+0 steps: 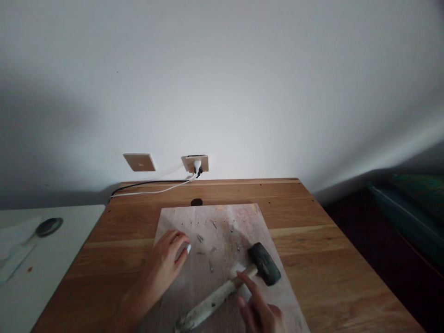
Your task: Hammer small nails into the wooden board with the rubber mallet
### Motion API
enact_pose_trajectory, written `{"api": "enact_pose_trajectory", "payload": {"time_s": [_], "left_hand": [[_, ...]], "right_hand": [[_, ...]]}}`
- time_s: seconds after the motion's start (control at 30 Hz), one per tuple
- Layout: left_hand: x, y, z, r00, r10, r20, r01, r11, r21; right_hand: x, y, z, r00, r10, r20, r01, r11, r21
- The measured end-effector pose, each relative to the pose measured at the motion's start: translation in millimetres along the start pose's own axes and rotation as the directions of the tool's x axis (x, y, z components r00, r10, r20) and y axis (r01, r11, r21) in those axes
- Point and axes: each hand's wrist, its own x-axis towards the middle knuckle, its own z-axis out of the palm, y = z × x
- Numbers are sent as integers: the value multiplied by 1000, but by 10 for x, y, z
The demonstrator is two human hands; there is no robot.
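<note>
In the lower centre of the frame, a mallet [225,291] lies slantwise on a board [192,286] on the counter [319,259]. The right hand [258,303] lays its index finger on the handle, fingers not closed round it. The left hand [169,256], left of centre, has its fingers pinched, apparently on a small white piece [188,248]. Several nails [200,238] lie loose mid-board, so they look undriven. Above them runs a row of dots [198,222], holes or heads, I cannot tell, so what is done stays uncertain. A dark disc [49,227] at far left may be a dish; any contents are unclear.
</note>
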Motion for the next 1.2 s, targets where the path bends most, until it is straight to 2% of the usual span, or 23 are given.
{"api": "enact_pose_trajectory", "payload": {"time_s": [0.07, 0.17, 0.3, 0.43, 0.5, 0.67, 0.77, 0.87, 0.93, 1.07, 1.2], "left_hand": [[140, 64, 26, 999, 29, 24, -28, 1000, -7], [326, 153, 34, 997, 59, 59, -58, 998, -20], [594, 325, 117, 984, 128, 126, -128, 992, -7], [926, 528, 361, 948, 217, 233, -235, 971, 53], [1065, 602, 498, 927, 256, 275, -296, 948, 115], [1205, 638, 707, 909, 299, 291, -363, 911, 198], [1203, 612, 747, 909, 320, 269, -379, 902, 208], [1214, 622, 790, 908, 329, 258, -380, 908, 177], [1246, 651, 839, 912, 323, 254, -357, 929, 98], [1333, 722, 968, 924, 288, 252, -278, 958, -76], [1385, 776, 1052, 925, 285, 252, -273, 958, -85]], "right_hand": [[78, -109, 115, 996, 8, 84, -10, 1000, 20], [207, -237, 166, 990, 5, 139, -6, 1000, 2], [238, -294, 101, 979, 80, 186, -99, 990, 96], [158, -230, -56, 963, 208, 171, -249, 930, 271], [147, -196, -180, 946, 281, 158, -322, 859, 398], [200, -147, -592, 888, 448, 105, -373, 567, 735], [160, -52, -760, 830, 510, 223, -459, 400, 794], [71, 106, -769, 789, 508, 345, -522, 258, 813], [25, 200, -721, 788, 489, 374, -521, 208, 828], [6, 258, -646, 828, 437, 351, -460, 171, 871], [2, 218, -673, 827, 448, 341, -474, 229, 850]]}}
